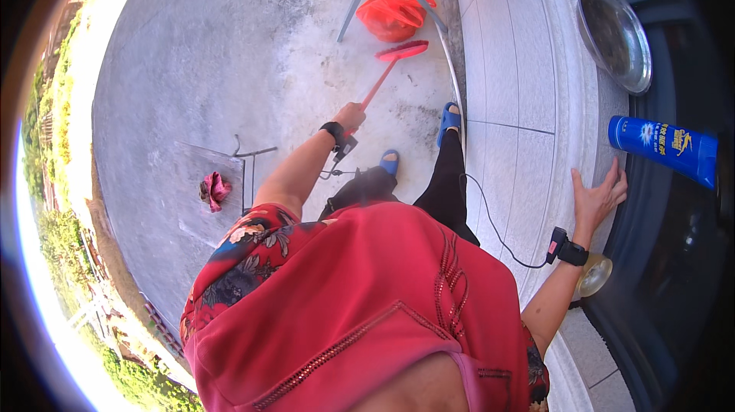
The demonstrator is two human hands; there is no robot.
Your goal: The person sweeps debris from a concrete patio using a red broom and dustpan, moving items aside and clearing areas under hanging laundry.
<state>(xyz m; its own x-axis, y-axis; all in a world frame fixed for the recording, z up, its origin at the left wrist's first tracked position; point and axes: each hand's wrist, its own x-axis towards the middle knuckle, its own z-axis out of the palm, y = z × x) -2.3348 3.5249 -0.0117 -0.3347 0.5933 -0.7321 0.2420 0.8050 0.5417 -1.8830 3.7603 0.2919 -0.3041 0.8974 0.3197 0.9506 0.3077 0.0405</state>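
My left hand (348,117) is closed around the pink handle of a long-handled brush (376,87). The brush's red head (402,51) is over the concrete floor, beside a red plastic bag. My right hand (600,194) has its fingers spread at the ledge on the right, with nothing in its grasp. Close to those fingertips stands a blue squeeze tube (660,145) bearing writing; whether they touch it I cannot tell. Each wrist has a black band with a small device and a cable.
Red plastic bags (391,17) hang and lie around a metal-legged stand. A metal basin (614,36) leans on the ledge. A white hose (451,61) runs along the tiled step (508,84). Left, a crumpled pink cloth (216,191) lies on a grey board (195,222). My feet wear blue slippers (389,162).
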